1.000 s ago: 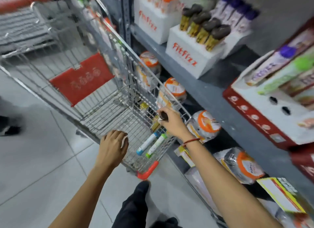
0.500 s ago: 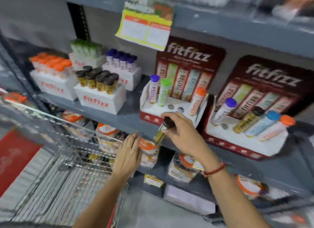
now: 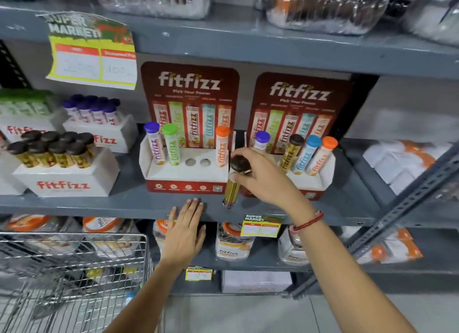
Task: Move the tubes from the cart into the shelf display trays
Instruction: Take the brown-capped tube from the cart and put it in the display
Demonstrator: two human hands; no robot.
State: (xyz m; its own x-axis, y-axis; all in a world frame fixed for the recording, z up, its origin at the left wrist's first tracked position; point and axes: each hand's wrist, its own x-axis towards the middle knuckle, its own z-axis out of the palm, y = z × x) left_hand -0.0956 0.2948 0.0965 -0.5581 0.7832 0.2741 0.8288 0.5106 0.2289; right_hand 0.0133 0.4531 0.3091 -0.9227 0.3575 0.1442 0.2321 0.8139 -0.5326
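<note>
My right hand point(image 3: 267, 181) grips a gold tube with a dark brown cap point(image 3: 231, 191) near its top, holding it upright between the two red-and-white display trays. The left tray point(image 3: 183, 175) holds purple, green and orange capped tubes and shows two empty holes point(image 3: 198, 162). The right tray point(image 3: 314, 181) carries purple, brown, blue and orange capped tubes. My left hand point(image 3: 185, 231) is flat and open against the front edge of the grey shelf point(image 3: 99, 204). The wire cart point(image 3: 72, 270) sits at lower left, with a blue-capped tube point(image 3: 130, 296) just visible inside.
White boxes of brown-capped tubes point(image 3: 62, 168) and purple-capped tubes point(image 3: 99, 124) stand at the left of the shelf. A yellow price sign point(image 3: 93, 52) hangs from the shelf above. Jars point(image 3: 232, 243) fill the lower shelf. A slanted steel brace point(image 3: 397, 208) runs at the right.
The view swung up from the cart to the shelf. My right hand lifted the gold tube out of the cart to the trays. My left hand left the cart rim for the shelf edge.
</note>
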